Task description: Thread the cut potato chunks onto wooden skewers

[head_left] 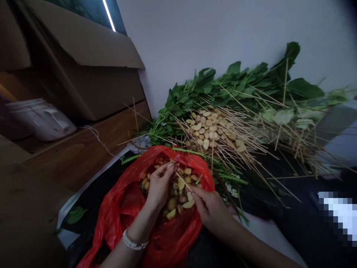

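My left hand (159, 183), with a white beaded bracelet on its wrist, pinches a small pale potato slice (171, 166) between thumb and fingers. My right hand (209, 206) is closed on a thin wooden skewer (184, 182), whose far end meets the slice at my left fingertips. Whether the point has gone through the slice is hidden. Both hands are above an open red plastic bag (122, 193). Inside it lie many cut potato pieces (188, 204), some with brown skin.
Beyond the bag lies a heap of skewers loaded with potato slices (213, 128), their sticks fanning right. Green leafy stems (206, 83) are piled along the wall. At the left stand a cardboard box (103, 85) and a white plastic tub (47, 119).
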Tool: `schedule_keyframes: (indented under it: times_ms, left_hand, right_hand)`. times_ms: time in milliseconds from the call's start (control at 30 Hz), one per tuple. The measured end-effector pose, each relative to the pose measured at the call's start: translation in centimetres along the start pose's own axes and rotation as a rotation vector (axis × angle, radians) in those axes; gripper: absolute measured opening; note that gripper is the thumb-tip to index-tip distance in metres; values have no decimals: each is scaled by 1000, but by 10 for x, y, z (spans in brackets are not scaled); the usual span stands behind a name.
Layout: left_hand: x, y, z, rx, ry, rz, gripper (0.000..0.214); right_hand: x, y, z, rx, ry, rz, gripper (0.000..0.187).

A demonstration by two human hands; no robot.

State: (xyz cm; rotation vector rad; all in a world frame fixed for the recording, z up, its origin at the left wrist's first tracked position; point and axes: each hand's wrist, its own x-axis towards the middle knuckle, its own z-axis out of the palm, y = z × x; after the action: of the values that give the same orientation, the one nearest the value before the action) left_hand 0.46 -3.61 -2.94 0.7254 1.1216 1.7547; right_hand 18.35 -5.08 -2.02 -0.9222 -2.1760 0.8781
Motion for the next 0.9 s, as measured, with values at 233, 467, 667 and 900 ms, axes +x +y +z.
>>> schedule_keyframes:
  times_ms: [233, 467, 667, 900]
  left_hand:
    - [-2, 10, 3, -125, -135, -98, 39]
    - [-9, 3, 8, -76, -194, -59, 30]
    - [-10, 0, 8, -41, -196, -47, 29]
    - [-11, -1, 10, -86, -179, -55, 28]
  right_hand:
    - [-1, 3, -1, 75, -14, -24, 27]
    - [-1, 1, 4, 83, 1, -43, 27]
    - [1, 5, 12, 24, -15, -73, 27]
    - [5, 7, 22, 4, 12, -63, 27]
